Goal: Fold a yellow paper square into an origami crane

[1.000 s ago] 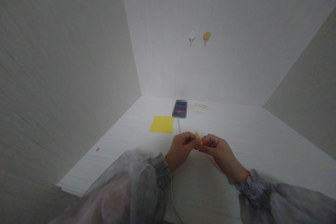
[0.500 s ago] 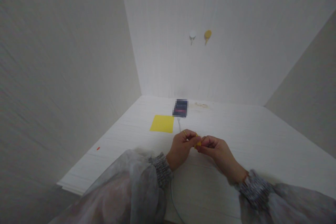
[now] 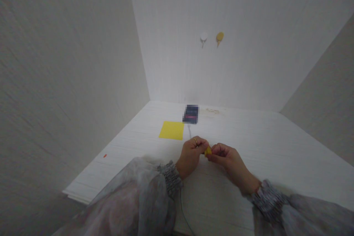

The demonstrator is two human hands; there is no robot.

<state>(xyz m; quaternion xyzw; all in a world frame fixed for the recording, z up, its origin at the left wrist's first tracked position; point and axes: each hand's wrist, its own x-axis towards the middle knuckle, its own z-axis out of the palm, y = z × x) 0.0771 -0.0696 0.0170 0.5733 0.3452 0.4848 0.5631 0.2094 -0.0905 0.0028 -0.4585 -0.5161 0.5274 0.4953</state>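
Yellow folded paper (image 3: pixel 208 151), it seems, is pinched by our left hand (image 3: pixel 190 155) and right hand (image 3: pixel 227 155) over the white table (image 3: pixel 254 132); we're probably mid-crease, and the next move calls for light, even pressure.

Between left hand (image 3: pixel 191 156) and right hand (image 3: pixel 227 155), a piece (image 3: pixel 208 151); at ten o'clock, a sheet (image 3: pixel 171 130); at eleven, probably a phone (image 3: pixel 191 114).

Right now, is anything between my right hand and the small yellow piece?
Nothing visible: the fingertips of your right hand meet the small yellow piece, which your left hand also holds. The yellow sheet and pixelated dark object lie beyond, out of that gap.
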